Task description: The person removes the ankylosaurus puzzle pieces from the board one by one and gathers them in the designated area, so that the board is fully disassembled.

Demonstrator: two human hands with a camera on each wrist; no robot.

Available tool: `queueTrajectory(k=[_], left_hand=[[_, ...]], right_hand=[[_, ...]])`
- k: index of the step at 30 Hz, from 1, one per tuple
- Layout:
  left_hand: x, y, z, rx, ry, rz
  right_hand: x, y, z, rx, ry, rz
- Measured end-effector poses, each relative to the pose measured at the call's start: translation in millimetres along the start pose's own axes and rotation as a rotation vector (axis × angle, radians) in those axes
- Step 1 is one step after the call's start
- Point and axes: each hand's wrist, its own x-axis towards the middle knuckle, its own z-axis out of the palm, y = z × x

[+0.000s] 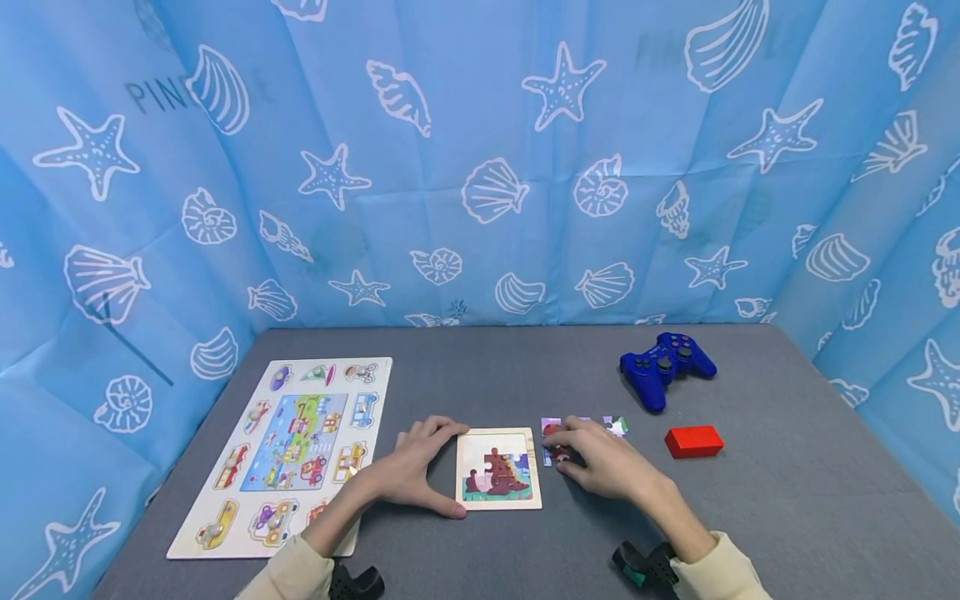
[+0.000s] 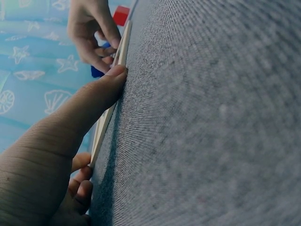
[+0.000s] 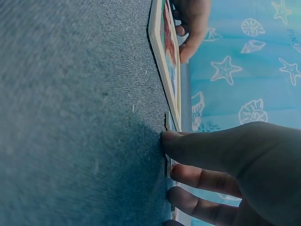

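A small wooden puzzle tray (image 1: pixel 480 437) lies on the table, its lower part filled with joined jigsaw pieces (image 1: pixel 498 481) of a dark red figure. My left hand (image 1: pixel 408 468) holds the tray at its left side, thumb at the near corner and fingers at the far one. Just right of the tray, my right hand (image 1: pixel 603 460) pinches a jigsaw piece (image 1: pixel 551 423) that lies on the cloth, with the thumb (image 3: pixel 181 143) at its edge. More loose pieces (image 1: pixel 617 425) show behind that hand, partly hidden by it.
To the left lies a large peg puzzle board (image 1: pixel 375 475) with vehicle pictures, partly under my left forearm. A blue game controller (image 1: pixel 663 367) and a red block (image 1: pixel 694 442) are at the right. A blue shell-patterned curtain (image 1: pixel 480 167) hangs behind the grey table (image 1: pixel 480 375).
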Motion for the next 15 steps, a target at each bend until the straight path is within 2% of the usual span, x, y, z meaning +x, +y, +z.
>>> queueTrajectory(k=[15], left_hand=[[-0.6,1.3,0.0,-0.010,0.002,0.005]], right_hand=[[-3.4,0.7,-0.6,0.004,0.024,-0.045]])
